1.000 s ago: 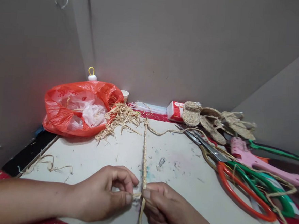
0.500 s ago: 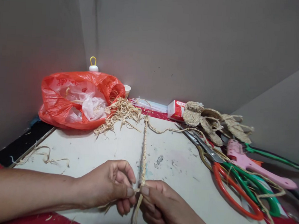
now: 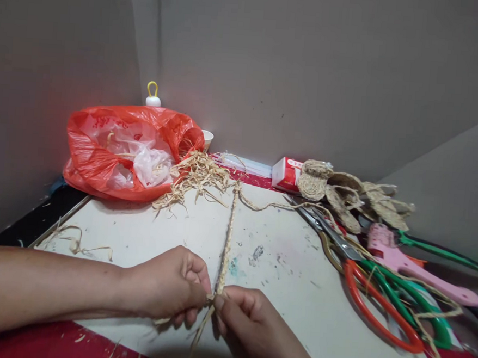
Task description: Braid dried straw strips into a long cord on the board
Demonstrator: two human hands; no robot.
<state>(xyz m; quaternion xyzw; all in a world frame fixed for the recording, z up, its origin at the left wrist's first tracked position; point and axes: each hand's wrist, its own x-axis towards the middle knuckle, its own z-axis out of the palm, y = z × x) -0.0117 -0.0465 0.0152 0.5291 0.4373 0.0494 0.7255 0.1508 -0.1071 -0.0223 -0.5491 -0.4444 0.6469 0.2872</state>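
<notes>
A straw braid [image 3: 228, 238] stretches from the far middle of the white board [image 3: 287, 302] down to my two hands. My right hand [image 3: 249, 316] pinches the braid's near end between thumb and forefinger. Close beside it, my left hand [image 3: 178, 286] is closed on a straw strand that leaves the braid sideways. Loose strands [image 3: 199, 331] hang from the braid's end toward me. A thinner braided cord [image 3: 270, 207] runs right from the braid's far end, past the scissors. My left palm and the tips of some fingers are hidden.
At the back left, a red plastic bag [image 3: 99, 183] stands beside a heap of dry straw [image 3: 198, 179]. To the right lie orange and green-handled scissors [image 3: 353, 296], a pink glue gun [image 3: 413, 265], woven straw pieces [image 3: 344, 194] and a red-and-white box [image 3: 286, 174]. Grey walls enclose the back.
Both hands and the near end of the braid have shifted slightly left. My left fingers have closed more tightly on the strand. The camera view has also moved a little.
</notes>
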